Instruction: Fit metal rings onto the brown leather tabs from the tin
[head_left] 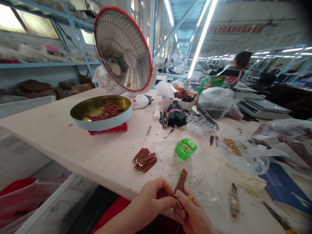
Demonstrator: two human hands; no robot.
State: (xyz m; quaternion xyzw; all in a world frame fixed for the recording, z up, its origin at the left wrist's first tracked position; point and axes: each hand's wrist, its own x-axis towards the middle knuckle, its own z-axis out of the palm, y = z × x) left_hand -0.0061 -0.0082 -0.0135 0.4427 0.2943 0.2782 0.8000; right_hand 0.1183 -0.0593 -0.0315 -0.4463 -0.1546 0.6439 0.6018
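Note:
Both my hands meet at the table's near edge on one brown leather strap (181,180) with a small metal ring at its lower end. My left hand (153,198) pinches the strap's lower end between thumb and fingers. My right hand (191,213) is closed against the same end from below, at the ring. A small pile of similar brown straps (145,160) with rings lies on the table just beyond my left hand. A green plastic box (185,149) sits on clear plastic film beyond the held strap.
A round tin (80,115) with more brown straps stands on a red box at the left, in front of a red-rimmed heater (123,48). A bag of gold rings (232,146), black bundled pieces (175,115), pens, bags and a scale (262,109) crowd the right. A person sits far back.

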